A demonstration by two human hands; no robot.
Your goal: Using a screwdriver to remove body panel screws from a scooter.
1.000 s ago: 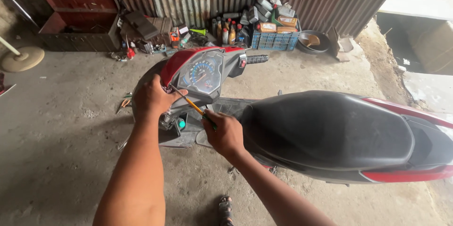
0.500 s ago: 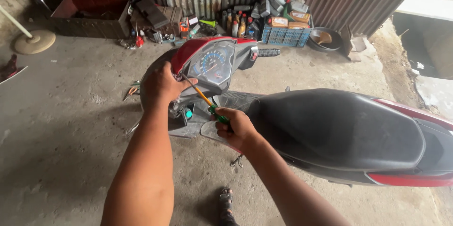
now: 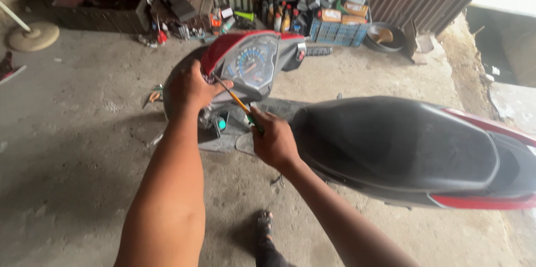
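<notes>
Grey concrete floor (image 3: 72,150) fills the near ground. Close above it, the right hand (image 3: 273,143) is closed around a screwdriver (image 3: 239,101) with a yellow shaft, its tip at the left of the red scooter's dashboard (image 3: 251,66). The left hand (image 3: 190,87) grips that edge. The tip could slip and scratch the panel, because the angle is low. Far behind, bottles and a blue crate (image 3: 335,31) stand at the metal wall.

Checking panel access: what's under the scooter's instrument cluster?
Under the instrument cluster sits an opened grey panel area with a small teal part. The right hand holds a screwdriver angled up there; the left hand covers its tip and any fastener.
</notes>
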